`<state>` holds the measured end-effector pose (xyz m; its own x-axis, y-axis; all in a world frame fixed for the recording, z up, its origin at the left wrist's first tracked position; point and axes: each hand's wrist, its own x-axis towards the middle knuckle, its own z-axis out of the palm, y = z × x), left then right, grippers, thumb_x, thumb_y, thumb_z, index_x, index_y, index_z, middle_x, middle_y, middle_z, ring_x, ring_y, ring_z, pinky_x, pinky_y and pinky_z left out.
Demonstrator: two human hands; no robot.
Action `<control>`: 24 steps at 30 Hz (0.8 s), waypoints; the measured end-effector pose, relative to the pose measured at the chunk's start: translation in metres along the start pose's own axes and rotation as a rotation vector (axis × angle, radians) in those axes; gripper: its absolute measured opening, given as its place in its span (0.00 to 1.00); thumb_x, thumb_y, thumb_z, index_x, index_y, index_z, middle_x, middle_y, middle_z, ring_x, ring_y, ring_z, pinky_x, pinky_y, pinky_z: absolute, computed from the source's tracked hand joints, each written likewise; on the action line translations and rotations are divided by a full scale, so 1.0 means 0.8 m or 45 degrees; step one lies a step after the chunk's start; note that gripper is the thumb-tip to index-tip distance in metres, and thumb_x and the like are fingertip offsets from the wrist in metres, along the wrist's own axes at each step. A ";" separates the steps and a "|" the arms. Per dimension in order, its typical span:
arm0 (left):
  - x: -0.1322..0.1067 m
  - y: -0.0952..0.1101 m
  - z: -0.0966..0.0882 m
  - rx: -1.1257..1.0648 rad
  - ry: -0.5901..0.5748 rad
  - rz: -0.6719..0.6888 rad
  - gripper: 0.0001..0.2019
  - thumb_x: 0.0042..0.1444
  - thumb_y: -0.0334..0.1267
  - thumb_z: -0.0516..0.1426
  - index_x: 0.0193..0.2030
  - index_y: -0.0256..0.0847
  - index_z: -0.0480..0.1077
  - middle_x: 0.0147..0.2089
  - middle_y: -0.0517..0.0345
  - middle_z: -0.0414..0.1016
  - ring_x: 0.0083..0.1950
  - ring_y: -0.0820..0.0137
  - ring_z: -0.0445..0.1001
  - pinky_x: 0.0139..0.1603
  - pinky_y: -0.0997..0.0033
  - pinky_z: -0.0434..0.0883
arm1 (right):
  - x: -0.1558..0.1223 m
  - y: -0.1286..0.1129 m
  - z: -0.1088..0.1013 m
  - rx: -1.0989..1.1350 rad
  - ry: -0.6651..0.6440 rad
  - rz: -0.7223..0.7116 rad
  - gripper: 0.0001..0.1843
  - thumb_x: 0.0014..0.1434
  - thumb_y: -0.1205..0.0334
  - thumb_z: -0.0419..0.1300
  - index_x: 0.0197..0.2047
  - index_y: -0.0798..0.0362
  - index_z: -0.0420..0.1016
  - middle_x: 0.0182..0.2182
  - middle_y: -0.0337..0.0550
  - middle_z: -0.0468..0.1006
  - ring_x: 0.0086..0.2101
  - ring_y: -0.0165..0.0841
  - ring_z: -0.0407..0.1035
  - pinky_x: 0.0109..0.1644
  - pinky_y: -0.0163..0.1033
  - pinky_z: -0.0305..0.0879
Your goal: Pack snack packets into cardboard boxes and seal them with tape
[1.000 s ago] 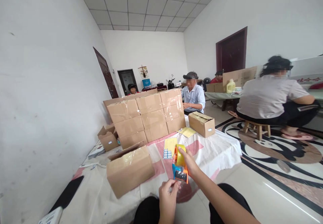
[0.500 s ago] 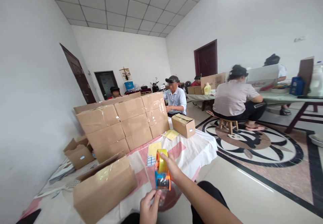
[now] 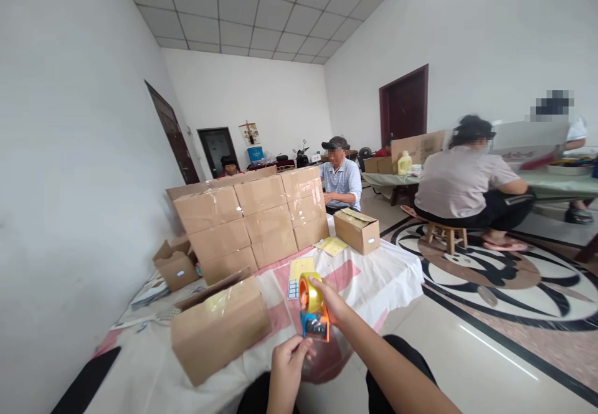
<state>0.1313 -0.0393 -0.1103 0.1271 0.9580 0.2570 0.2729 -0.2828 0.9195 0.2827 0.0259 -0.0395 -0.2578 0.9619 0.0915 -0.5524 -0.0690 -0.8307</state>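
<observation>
My right hand is wrapped round an orange and blue tape dispenser loaded with a yellowish roll of packing tape. Just below its cutting end, my left hand is closed in a pinch at the tape's free end; the clear film itself barely shows. Both hands are above the near edge of the cloth-covered table. Left of them lies a cardboard box with a raised flap and shiny tape on top. A yellow sheet and a blue-and-white label sheet lie beyond the dispenser.
Stacked taped cartons form a wall across the table. A smaller box stands at the far right corner, an open box at the left. A co-worker sits behind; another person sits on a stool.
The camera has turned slightly left, so the scene sits farther right. Both hands keep nearly the same hold, left fingers close to the dispenser's cutting end.
</observation>
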 end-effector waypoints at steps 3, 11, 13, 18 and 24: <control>-0.012 0.006 0.002 0.080 0.055 0.044 0.27 0.59 0.62 0.53 0.23 0.42 0.76 0.26 0.52 0.79 0.30 0.62 0.77 0.35 0.69 0.71 | 0.002 -0.001 0.007 -0.025 -0.079 0.034 0.22 0.55 0.42 0.63 0.29 0.56 0.74 0.19 0.44 0.77 0.20 0.33 0.70 0.27 0.36 0.65; -0.019 0.005 0.012 0.158 0.234 0.041 0.25 0.62 0.60 0.52 0.26 0.43 0.74 0.27 0.53 0.79 0.32 0.63 0.76 0.37 0.69 0.69 | 0.015 0.009 0.005 -0.029 0.216 -0.212 0.22 0.56 0.40 0.64 0.35 0.53 0.72 0.24 0.44 0.79 0.23 0.35 0.73 0.29 0.39 0.69; -0.014 0.002 0.009 0.085 0.163 -0.034 0.26 0.60 0.62 0.52 0.25 0.42 0.73 0.26 0.53 0.78 0.29 0.64 0.75 0.34 0.69 0.69 | 0.016 0.009 0.000 -0.203 0.289 -0.381 0.21 0.57 0.42 0.65 0.38 0.53 0.71 0.26 0.43 0.79 0.25 0.36 0.74 0.31 0.39 0.70; -0.004 -0.004 0.001 -0.042 0.070 -0.160 0.29 0.54 0.66 0.56 0.21 0.41 0.69 0.23 0.54 0.76 0.26 0.66 0.72 0.31 0.70 0.67 | 0.005 0.006 -0.004 -0.683 0.231 -0.659 0.17 0.59 0.47 0.64 0.40 0.52 0.71 0.31 0.44 0.80 0.33 0.37 0.75 0.38 0.40 0.72; -0.006 0.003 0.006 -0.137 0.077 -0.265 0.27 0.49 0.66 0.60 0.21 0.40 0.68 0.22 0.56 0.74 0.24 0.69 0.69 0.30 0.71 0.64 | -0.011 0.005 0.010 -0.531 0.356 -0.722 0.14 0.60 0.49 0.63 0.38 0.50 0.71 0.30 0.43 0.79 0.33 0.38 0.75 0.41 0.42 0.71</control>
<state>0.1359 -0.0451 -0.1108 0.0203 0.9971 0.0728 0.1834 -0.0753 0.9801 0.2761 0.0153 -0.0391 0.2180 0.8552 0.4702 -0.1803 0.5088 -0.8418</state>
